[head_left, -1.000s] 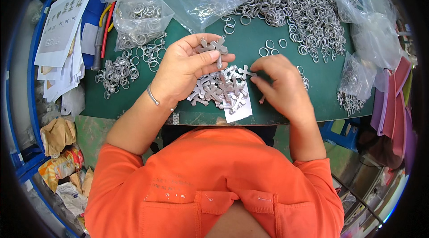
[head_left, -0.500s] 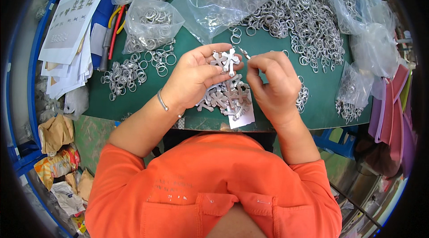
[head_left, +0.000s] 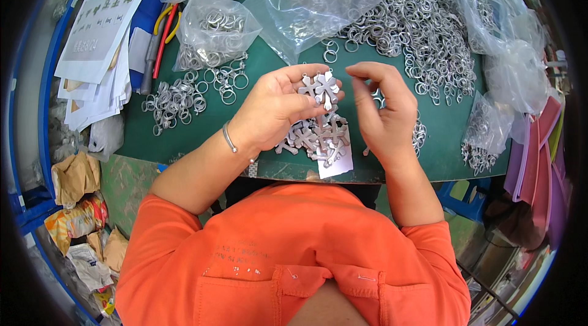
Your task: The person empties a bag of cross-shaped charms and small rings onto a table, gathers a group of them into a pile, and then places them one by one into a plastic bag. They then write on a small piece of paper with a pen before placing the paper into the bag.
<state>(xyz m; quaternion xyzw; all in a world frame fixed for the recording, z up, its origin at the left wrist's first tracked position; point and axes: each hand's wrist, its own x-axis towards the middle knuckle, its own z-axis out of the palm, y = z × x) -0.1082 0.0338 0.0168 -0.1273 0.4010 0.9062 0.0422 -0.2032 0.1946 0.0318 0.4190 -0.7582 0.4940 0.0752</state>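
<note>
In my left hand [head_left: 285,102] I hold a few silver cross pendants [head_left: 326,88], fanned between the thumb and fingers. Below it, a pile of similar crosses [head_left: 315,137] lies partly on a small white paper [head_left: 335,165] near the table's front edge. To the right of the held pendants is my right hand [head_left: 389,108], thumb and index finger curved apart with nothing visible between them. The tip of a small metal piece [head_left: 366,151] shows beside its lower edge. Some metal rings [head_left: 418,136] lie partly hidden behind that hand.
A large heap of metal rings [head_left: 422,38] covers the back right of the green table [head_left: 269,50]. Bagged rings [head_left: 217,29] and loose rings [head_left: 174,105] lie at left, beside red-and-yellow-handled pliers [head_left: 164,41] and stacked papers [head_left: 101,32]. A clear bag [head_left: 312,1] lies at the back.
The small metal piece at my right fingertips no longer shows there. My right thumb and index finger have parted, and the hand is slightly lower. The left hand still holds the cross pendants.
</note>
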